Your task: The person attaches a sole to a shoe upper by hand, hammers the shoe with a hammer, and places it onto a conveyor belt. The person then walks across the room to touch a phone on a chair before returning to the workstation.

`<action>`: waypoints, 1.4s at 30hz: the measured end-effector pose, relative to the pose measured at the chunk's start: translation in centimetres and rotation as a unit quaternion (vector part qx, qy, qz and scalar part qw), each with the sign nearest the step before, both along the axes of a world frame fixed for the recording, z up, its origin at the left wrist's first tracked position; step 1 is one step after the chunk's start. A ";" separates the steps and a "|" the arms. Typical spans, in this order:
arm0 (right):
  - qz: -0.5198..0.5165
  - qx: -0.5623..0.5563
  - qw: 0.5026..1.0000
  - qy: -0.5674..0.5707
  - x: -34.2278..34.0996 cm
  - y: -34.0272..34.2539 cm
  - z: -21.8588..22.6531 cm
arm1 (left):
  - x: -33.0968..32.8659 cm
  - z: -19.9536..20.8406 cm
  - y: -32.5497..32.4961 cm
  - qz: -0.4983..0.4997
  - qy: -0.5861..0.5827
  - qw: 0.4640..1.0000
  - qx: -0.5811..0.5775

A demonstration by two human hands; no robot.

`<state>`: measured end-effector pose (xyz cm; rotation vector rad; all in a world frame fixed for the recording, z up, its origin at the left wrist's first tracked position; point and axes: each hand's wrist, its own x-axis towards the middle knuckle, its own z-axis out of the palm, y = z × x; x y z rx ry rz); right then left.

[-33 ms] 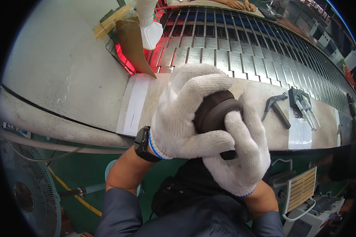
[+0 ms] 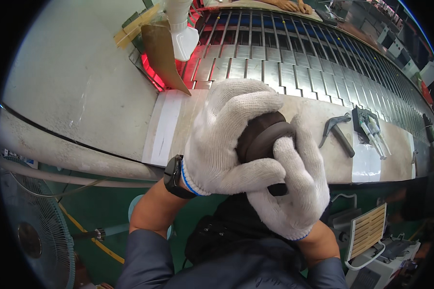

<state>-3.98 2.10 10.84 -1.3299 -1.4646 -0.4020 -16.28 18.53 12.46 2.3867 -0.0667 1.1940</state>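
Note:
Both my hands wear white knitted gloves and close together around a dark round object point(image 2: 263, 137), of which only a brown-black rounded edge shows between the fingers. My left hand point(image 2: 222, 139) wraps over its top and left side, with a black watch point(image 2: 173, 176) on the wrist. From below and the right, my right hand point(image 2: 294, 188) cups it, the thumb lying across its front. The hands are held just above the near edge of a pale workbench point(image 2: 169, 130).
A conveyor of metal slats point(image 2: 284, 72) runs behind the bench. A metal hand tool point(image 2: 337, 132) and a dark holder with white parts point(image 2: 369, 127) lie at the right. At upper left are a brown cardboard piece point(image 2: 161, 53) and a white container point(image 2: 181, 29). A fan point(image 2: 38, 241) stands lower left. Another person's hands point(image 2: 294, 6) are at the far edge.

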 end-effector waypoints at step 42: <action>0.182 -0.367 0.912 -0.029 7.0 -1.1 -2.5 | -7.5 -12.9 -9.7 0.151 0.000 0.938 -0.314</action>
